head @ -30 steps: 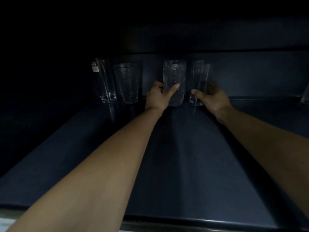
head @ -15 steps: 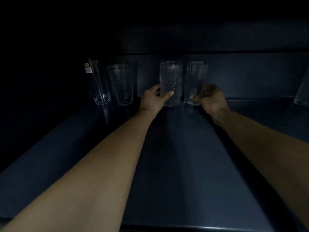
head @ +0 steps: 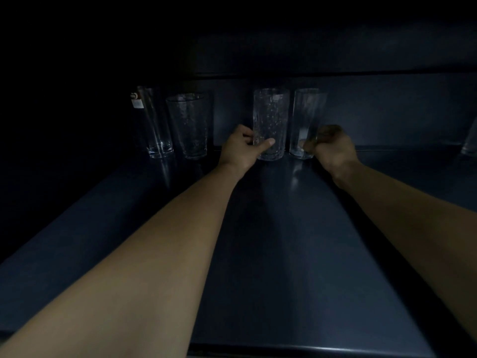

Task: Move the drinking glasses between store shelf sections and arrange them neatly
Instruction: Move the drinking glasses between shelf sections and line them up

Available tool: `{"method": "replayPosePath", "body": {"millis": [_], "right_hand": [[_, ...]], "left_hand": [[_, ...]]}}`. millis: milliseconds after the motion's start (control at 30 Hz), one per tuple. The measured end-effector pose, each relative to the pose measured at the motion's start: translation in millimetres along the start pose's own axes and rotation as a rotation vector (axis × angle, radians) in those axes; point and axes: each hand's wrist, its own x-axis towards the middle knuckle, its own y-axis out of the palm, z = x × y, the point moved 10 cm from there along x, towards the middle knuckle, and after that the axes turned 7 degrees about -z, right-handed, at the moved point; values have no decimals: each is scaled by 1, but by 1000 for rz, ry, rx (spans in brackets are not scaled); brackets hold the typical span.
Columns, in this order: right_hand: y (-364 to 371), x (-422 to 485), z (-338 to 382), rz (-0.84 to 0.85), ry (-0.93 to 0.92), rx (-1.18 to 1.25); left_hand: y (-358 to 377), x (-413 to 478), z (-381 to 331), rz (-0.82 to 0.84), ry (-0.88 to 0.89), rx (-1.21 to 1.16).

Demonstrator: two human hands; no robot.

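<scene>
Nearest, the pale front lip of a dark blue shelf catches some light, and two bare forearms reach across its matte surface into dim shadow. At the back, the left hand grips the lower part of an upright bubble-textured glass, thumb across its front. The right hand curls round the base of a smooth glass just beside it. Further left stand a tapered glass and a tall glass bearing a white-and-brown label, its writing too small to read. Another glass shows at the right edge, all near the dark back wall.
</scene>
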Motion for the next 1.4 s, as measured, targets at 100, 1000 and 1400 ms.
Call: {"method": "replayPosePath", "body": {"millis": [100, 1000, 1400], "right_hand": [[0, 0, 1, -5, -6, 2], [-33, -50, 12, 113, 69, 59], [-147, -160, 26, 399, 68, -262]], "left_hand": [[-1, 0, -2, -4, 15, 12], [-21, -17, -19, -117, -32, 105], [-36, -139, -66, 209, -212, 385]]}}
